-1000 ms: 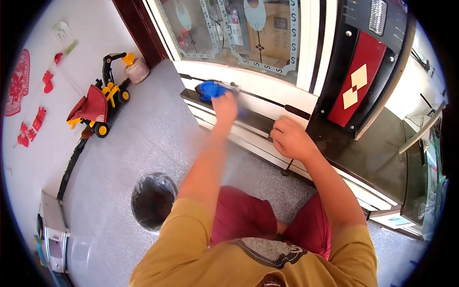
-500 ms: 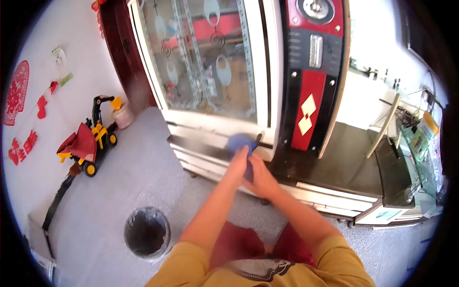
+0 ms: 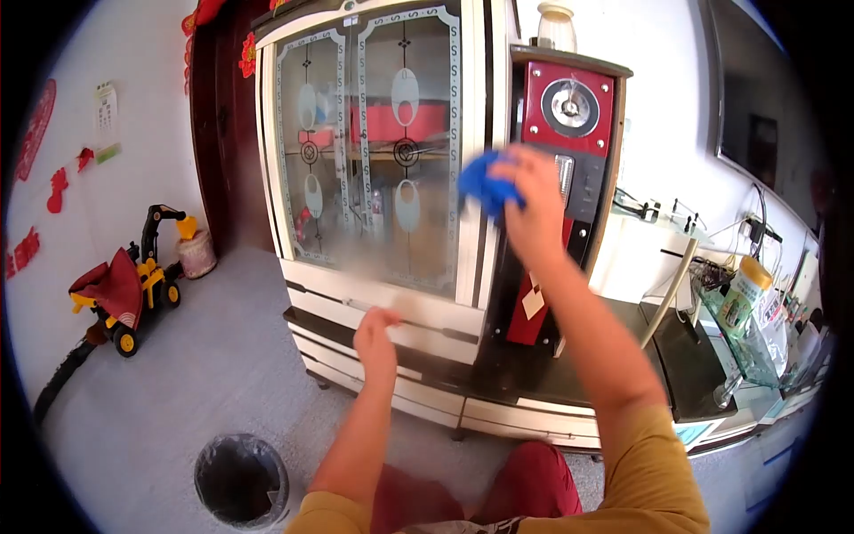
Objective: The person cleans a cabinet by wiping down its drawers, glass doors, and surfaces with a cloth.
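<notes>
1. Blue cloth (image 3: 487,184): at 1 o'clock from the middle of the view, bunched in the right hand, in front of the cabinet's pale upright frame. Whether it touches the frame cannot be told.
2. Toy digger (image 3: 153,285): at 9 o'clock, black and yellow, on the floor (image 3: 191,374), with a red piece over its near end. Its yellow scoop is by a pinkish tub (image 3: 197,254).
3. Waste bin (image 3: 278,507): at 7 o'clock, on the floor, lined with a dark bag.
4. Glass doors (image 3: 307,191): at 11 o'clock, patterned in pale blue, with red items behind them.
5. Left hand (image 3: 376,336): at 7 o'clock, close to the middle, before the drawer fronts (image 3: 436,340). Its fingers are blurred; whether they pinch anything cannot be told.
6. Right hand (image 3: 532,191): at 2 o'clock, fingers closed around the cloth, before the red and black speaker panel (image 3: 569,111).
7. Glass jar (image 3: 557,28): at 1 o'clock, upright on top of the speaker unit.
8. Yellow-lidded container (image 3: 744,298): at 3 o'clock, tilted.
9. Television (image 3: 765,98): at 2 o'clock, on the wall.
</notes>
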